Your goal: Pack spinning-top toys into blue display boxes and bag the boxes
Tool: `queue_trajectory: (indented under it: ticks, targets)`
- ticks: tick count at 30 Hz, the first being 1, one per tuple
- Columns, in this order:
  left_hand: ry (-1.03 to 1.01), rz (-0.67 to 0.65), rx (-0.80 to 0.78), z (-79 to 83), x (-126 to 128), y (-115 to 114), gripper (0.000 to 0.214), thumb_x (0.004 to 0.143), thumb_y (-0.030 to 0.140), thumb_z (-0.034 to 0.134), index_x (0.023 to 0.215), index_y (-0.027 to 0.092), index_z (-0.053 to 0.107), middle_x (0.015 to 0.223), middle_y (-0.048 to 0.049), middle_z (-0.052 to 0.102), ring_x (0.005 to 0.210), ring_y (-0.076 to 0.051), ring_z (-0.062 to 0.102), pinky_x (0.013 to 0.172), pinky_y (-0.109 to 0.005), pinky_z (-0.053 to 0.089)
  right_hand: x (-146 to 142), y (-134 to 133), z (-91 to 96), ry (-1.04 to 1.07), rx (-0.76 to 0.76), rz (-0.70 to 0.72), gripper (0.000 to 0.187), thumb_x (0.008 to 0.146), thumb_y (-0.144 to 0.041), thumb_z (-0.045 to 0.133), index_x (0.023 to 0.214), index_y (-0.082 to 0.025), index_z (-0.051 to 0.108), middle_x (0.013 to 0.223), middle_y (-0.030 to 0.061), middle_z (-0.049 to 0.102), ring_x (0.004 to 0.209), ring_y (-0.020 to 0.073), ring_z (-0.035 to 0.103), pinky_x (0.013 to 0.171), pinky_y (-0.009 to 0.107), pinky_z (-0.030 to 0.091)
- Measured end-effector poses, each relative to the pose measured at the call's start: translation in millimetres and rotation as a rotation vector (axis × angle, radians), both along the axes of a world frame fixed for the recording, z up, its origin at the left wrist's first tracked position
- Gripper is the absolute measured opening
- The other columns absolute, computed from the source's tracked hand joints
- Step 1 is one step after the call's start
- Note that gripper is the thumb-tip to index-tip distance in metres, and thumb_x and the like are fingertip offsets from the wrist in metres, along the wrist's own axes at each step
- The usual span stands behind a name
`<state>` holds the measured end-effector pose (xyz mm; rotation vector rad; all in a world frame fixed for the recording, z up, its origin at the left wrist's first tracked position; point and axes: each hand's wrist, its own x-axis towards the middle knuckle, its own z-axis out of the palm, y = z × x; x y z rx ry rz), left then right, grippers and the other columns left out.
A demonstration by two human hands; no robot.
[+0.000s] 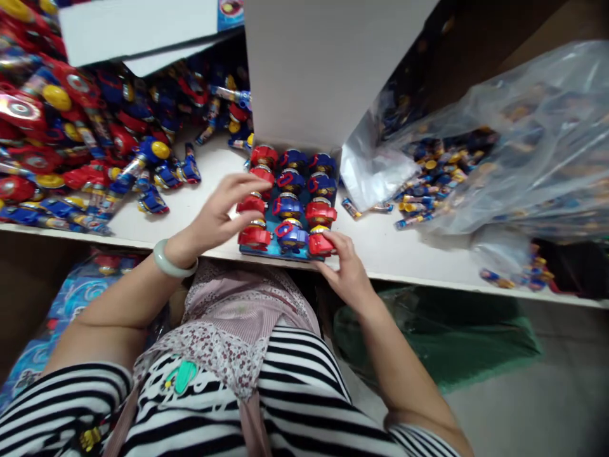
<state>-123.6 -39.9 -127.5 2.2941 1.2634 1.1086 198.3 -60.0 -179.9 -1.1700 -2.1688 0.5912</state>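
A small blue tray (pixel 273 249) at the table's front edge holds rows of red and blue round toys. My left hand (pixel 223 212) reaches over the tray's left column, its fingers bent around a red toy (pixel 251 204). My right hand (pixel 346 266) is at the tray's front right corner, with thumb and fingers pinched on another red toy (pixel 320 243). A pale bangle (pixel 172 261) sits on my left wrist. Blue toys (pixel 288 206) fill the tray's middle column.
A heap of loose red and blue toys (pixel 71 139) covers the white table (pixel 409 254) at left. A white box lid (pixel 323 70) stands behind the tray. A clear plastic bag (pixel 514 139) of small tubes lies at right. Green sacking (pixel 442 336) is below.
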Motion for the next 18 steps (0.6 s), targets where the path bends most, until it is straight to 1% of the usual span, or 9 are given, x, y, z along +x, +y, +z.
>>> queue_trajectory:
  ticks: [2,3,5,7,10,12,14,16,18]
  targets:
    - [-0.139,0.178,-0.053,-8.6,-17,-2,0.04,0.092,0.043,0.063,0.127,0.024,0.061,0.106,-0.0071,0.065,0.099,-0.02,0.061,0.094,-0.038,0.052,13,6,17.3,0.007,-0.036,0.001,0.06,0.087,-0.038,0.07,0.144,-0.034,0.05,0.134,0.0106,0.054,0.125,0.0281,0.058,0.101,0.048,0.056]
    - [-0.184,0.208,-0.1,-14.7,-23,-3,0.038,0.09,0.043,0.066,0.122,0.022,0.062,0.095,-0.0045,0.064,0.089,-0.017,0.061,0.086,-0.034,0.053,17,12,25.7,0.06,-0.032,-0.031,0.056,0.088,-0.04,0.069,0.141,-0.033,0.053,0.133,0.0102,0.057,0.123,0.0276,0.06,0.099,0.047,0.057]
    - [-0.254,0.191,-0.196,-28.1,-24,-1,0.034,0.087,0.042,0.068,0.112,0.018,0.064,0.083,-0.0015,0.062,0.076,-0.014,0.059,0.073,-0.029,0.051,19,30,40.5,0.227,-0.021,-0.13,0.044,0.091,-0.041,0.065,0.133,-0.031,0.06,0.123,0.0091,0.064,0.112,0.0252,0.066,0.092,0.044,0.06]
    - [-0.311,0.187,-0.238,-38.4,-17,3,0.026,0.088,0.039,0.067,0.102,0.017,0.065,0.082,-0.0019,0.063,0.072,-0.012,0.057,0.068,-0.026,0.049,12,55,52.2,0.377,-0.044,-0.196,0.036,0.092,-0.044,0.062,0.124,-0.028,0.065,0.109,0.0076,0.071,0.097,0.0224,0.071,0.084,0.04,0.061]
    - [-0.332,0.225,-0.242,-39.1,-5,9,0.022,0.087,0.037,0.065,0.09,0.016,0.065,0.079,-0.0022,0.064,0.068,-0.011,0.055,0.064,-0.024,0.045,-4,100,69.5,0.499,-0.123,-0.197,0.04,0.087,-0.052,0.065,0.119,-0.027,0.064,0.099,0.0063,0.073,0.086,0.0214,0.073,0.074,0.036,0.061]
    - [-0.304,0.171,-0.292,-29.2,-7,11,0.025,0.086,0.04,0.066,0.088,0.016,0.066,0.075,-0.0015,0.064,0.066,-0.011,0.054,0.061,-0.024,0.043,-9,131,85.8,0.576,-0.168,-0.191,0.05,0.085,-0.057,0.065,0.127,-0.03,0.058,0.101,0.0054,0.074,0.086,0.0211,0.074,0.069,0.034,0.06]
    - [-0.271,0.102,-0.335,-12.1,-14,17,0.029,0.086,0.045,0.067,0.091,0.016,0.068,0.073,-0.0012,0.064,0.064,-0.011,0.054,0.058,-0.023,0.042,-9,162,107.5,0.628,-0.217,-0.187,0.059,0.088,-0.065,0.057,0.138,-0.035,0.049,0.101,0.0043,0.074,0.084,0.0206,0.074,0.062,0.031,0.059]
    - [-0.307,0.104,-0.292,12.6,-23,32,0.035,0.087,0.05,0.065,0.098,0.017,0.068,0.071,-0.0006,0.063,0.061,-0.011,0.054,0.056,-0.023,0.043,-8,189,133.0,0.606,-0.29,-0.168,0.064,0.091,-0.073,0.042,0.144,-0.036,0.043,0.099,0.0047,0.075,0.079,0.0203,0.074,0.056,0.03,0.057]
    - [-0.429,0.143,-0.203,45.9,-27,58,0.043,0.091,0.056,0.058,0.11,0.018,0.066,0.067,0.0001,0.06,0.058,-0.011,0.054,0.056,-0.023,0.044,-12,209,158.9,0.548,-0.371,-0.153,0.069,0.095,-0.075,0.027,0.142,-0.03,0.047,0.099,0.0083,0.076,0.074,0.0198,0.074,0.055,0.03,0.055]
